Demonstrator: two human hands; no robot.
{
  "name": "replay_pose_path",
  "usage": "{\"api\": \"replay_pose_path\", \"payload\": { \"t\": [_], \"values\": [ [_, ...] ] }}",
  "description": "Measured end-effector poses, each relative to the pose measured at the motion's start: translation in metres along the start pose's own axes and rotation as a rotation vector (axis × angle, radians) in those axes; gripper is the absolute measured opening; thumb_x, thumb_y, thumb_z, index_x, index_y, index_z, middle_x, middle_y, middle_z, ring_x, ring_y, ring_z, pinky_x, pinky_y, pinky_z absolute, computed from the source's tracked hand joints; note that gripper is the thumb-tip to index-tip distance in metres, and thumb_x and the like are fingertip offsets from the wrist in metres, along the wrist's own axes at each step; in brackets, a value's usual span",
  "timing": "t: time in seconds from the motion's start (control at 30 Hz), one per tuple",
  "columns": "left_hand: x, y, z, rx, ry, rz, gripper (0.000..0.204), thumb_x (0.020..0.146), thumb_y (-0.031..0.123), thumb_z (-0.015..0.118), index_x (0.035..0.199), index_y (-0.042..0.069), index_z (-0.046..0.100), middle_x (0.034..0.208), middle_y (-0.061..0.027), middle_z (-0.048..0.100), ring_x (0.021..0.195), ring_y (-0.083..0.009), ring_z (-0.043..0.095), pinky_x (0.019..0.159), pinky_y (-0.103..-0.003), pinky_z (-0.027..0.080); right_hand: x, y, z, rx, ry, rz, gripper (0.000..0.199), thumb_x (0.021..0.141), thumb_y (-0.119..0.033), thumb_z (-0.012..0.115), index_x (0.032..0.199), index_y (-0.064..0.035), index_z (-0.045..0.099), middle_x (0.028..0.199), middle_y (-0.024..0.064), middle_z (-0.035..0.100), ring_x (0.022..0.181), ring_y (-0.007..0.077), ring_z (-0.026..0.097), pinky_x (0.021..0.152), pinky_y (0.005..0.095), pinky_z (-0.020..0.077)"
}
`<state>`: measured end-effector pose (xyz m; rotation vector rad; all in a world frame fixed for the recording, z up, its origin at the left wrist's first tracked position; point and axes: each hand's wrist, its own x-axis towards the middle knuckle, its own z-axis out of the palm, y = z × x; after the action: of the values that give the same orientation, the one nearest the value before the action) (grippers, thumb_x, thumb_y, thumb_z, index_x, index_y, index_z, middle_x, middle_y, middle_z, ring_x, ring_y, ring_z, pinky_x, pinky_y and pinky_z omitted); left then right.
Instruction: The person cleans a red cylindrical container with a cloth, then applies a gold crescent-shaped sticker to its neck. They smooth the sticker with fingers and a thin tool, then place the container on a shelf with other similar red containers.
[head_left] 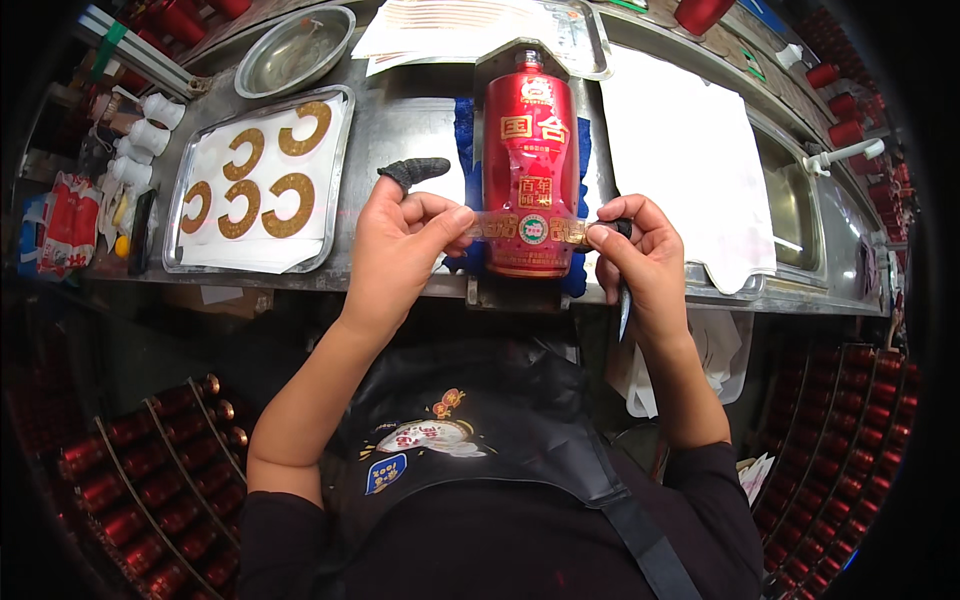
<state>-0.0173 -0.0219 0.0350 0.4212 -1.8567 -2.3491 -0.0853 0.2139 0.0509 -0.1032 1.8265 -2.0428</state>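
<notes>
Near the counter's (420, 120) front edge, both hands, left (400, 240) and right (640, 250), pinch a gold label strip (530, 230) stretched across the red bottle (530, 150), seemingly not yet pressed down.

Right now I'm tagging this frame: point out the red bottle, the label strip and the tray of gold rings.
red bottle (528, 120), head view, upper body.
label strip (530, 229), head view, its middle.
tray (338, 170), head view, right rim.

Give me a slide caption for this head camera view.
Both hands, left hand and right hand, stretch a gold label strip across a red bottle lying on a steel bench.
</notes>
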Motion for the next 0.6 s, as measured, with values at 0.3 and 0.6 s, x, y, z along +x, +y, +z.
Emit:
{"api": "replay_pose_path", "payload": {
  "t": [0.3,0.6],
  "values": [
    [0.014,-0.006,-0.003,0.488,0.117,0.397,0.052,0.094,0.006,0.066,0.14,0.002,0.043,0.128,-0.0166,0.061,0.1,-0.0224,0.065,0.089,-0.035,0.053,0.01,-0.008,-0.001,-0.571,0.185,-0.174,0.037,0.09,-0.007,0.065,0.126,-0.003,0.06,0.106,0.0086,0.062,0.075,0.0086,0.055,0.063,0.0232,0.0456],
    [0.03,0.002,0.018,1.011,-0.238,0.762,0.069,0.094,0.034,0.063,0.153,0.012,0.034,0.152,-0.0149,0.044,0.15,-0.0335,0.025,0.117,-0.066,0.006,0.034,-0.031,0.024,-1.199,-0.083,-0.496,0.06,0.091,-0.04,0.068,0.148,-0.0336,0.049,0.102,0.0211,0.052,0.084,0.0371,0.062,0.075,0.0417,0.0531]
  ]
}}
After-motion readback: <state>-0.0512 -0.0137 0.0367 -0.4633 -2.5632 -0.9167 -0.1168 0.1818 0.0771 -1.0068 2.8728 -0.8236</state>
